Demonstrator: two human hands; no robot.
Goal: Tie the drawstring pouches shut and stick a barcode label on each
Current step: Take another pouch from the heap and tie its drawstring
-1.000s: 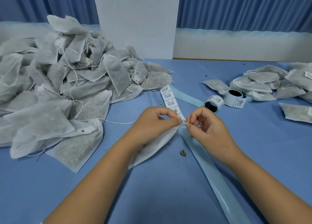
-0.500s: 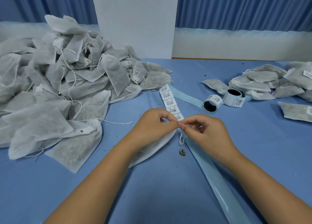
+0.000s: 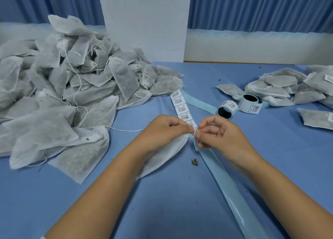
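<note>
Waiting on the left of the counter, a large heap of pouches with loose strings looks untied and unlabelled. At centre, the left hand pinches the neck of one pouch, while the right hand, close against it, pinches its drawstring, apparently mid-knot. It shows no label yet. The label strip lies just behind. Far right, a smaller pile shows labels, so most work seems left.
</note>
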